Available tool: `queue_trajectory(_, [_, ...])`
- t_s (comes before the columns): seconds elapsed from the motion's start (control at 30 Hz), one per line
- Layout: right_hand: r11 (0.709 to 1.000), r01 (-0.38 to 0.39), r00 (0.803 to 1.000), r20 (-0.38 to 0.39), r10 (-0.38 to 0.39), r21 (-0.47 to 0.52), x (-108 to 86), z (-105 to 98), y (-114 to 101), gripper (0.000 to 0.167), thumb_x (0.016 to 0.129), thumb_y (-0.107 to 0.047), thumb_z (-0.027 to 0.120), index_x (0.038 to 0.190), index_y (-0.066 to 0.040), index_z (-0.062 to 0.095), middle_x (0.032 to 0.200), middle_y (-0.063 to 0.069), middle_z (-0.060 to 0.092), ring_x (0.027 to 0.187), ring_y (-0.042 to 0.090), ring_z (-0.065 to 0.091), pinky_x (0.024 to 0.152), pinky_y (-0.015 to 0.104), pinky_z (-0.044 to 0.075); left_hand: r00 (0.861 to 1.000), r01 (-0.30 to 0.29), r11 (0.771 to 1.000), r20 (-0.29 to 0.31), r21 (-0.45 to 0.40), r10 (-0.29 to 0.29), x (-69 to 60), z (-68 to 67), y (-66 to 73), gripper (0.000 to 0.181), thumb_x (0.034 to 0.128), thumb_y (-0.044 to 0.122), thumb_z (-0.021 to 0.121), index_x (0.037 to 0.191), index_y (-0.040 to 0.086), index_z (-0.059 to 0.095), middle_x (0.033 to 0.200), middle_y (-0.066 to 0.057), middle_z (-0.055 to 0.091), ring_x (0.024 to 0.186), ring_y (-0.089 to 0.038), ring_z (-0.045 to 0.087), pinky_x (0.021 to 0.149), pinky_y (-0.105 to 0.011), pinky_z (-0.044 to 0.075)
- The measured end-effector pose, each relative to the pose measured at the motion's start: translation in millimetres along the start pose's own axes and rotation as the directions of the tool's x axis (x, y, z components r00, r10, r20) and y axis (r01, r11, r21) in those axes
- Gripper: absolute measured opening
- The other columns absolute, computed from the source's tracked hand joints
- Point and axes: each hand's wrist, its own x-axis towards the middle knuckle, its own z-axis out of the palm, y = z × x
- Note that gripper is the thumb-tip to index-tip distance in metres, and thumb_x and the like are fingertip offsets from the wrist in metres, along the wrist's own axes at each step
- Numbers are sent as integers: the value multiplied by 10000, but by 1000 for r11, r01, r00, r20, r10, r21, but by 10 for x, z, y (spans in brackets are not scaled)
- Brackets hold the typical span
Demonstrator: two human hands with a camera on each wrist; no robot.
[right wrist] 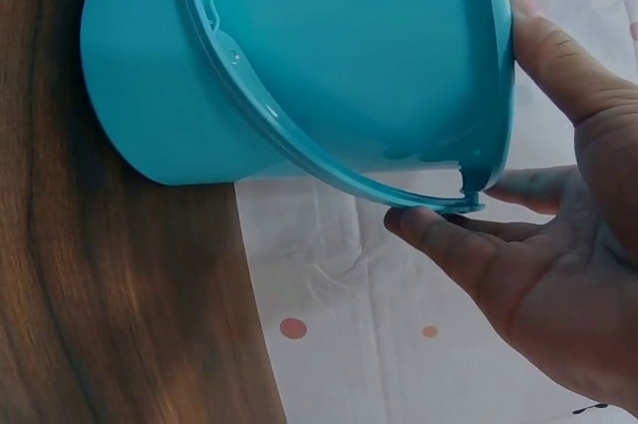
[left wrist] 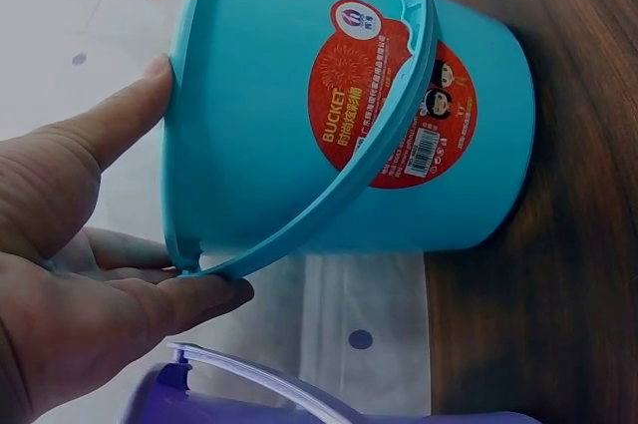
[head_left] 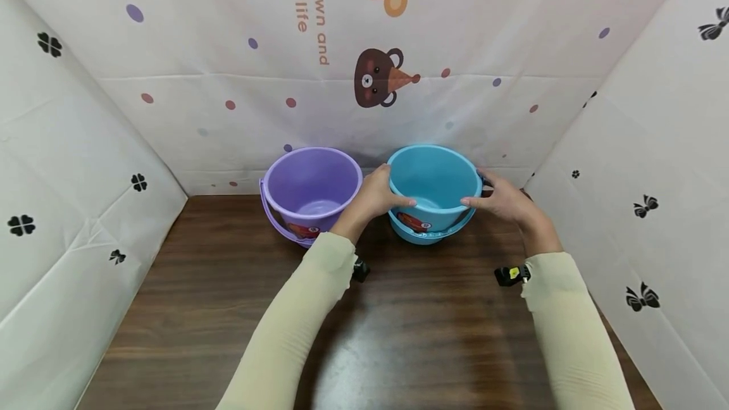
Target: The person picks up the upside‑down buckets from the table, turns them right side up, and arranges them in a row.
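A turquoise bucket (head_left: 424, 220) with a red label and a hanging handle stands on the brown wooden table near the back wall. My left hand (head_left: 377, 195) holds its left side at the rim, thumb at the front edge and fingers by the handle joint. On the opposite side my right hand (head_left: 507, 200) grips the rim in the same way. The left wrist view shows the label (left wrist: 339, 85) and the handle (left wrist: 349, 185) lowered across the front. In the right wrist view, fingertips (right wrist: 424, 224) touch the handle's end. Part of the rim is hidden by the hands.
A purple bucket (head_left: 313, 182) with its own lowered handle stands just left of the turquoise one, partly behind my left wrist. White printed sheets form the back wall (head_left: 171, 81) and both sides. The wooden table (head_left: 410, 334) stretches toward me.
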Motion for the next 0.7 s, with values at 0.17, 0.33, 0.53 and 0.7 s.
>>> queue_trajectory(0.17, [1000,-20,1000,-2,20,-7,-21,-1,3,998,962,-404,732,1661,-67,103,1653,273,268,1456,556,346,1070,672,448,1000,15,1000,10,-3,-15,-7,2,19,1039,805,371,900,1594,17,326,1541,-152,497,1390,-316,517,1112,-483,489])
queue_trajectory(0.33, [1000,22,1000,-14,-22,8,-8,18,17,951,975,-341,730,1655,-56,130,1645,270,287,1455,553,350,1061,671,455,999,26,999,22,21,-26,-8,-32,41,1003,808,378,896,1583,39,358,1520,-134,511,1377,-302,525,1103,-469,498])
queue_trajectory(0.53, [998,63,998,-20,-63,23,7,56,17,920,977,-293,732,1642,-28,153,1619,286,320,1441,561,369,1037,666,476,998,32,999,48,12,-32,0,-107,69,967,799,339,908,1567,54,393,1507,-133,524,1359,-302,538,1100,-470,501])
queue_trajectory(0.7, [999,40,999,-25,-39,21,-18,96,10,969,985,-351,713,1650,-42,80,1643,297,253,1469,569,316,1046,677,458,999,15,1000,38,10,-15,-21,-139,58,950,824,354,884,1573,61,379,1517,-136,505,1353,-300,541,1092,-468,508])
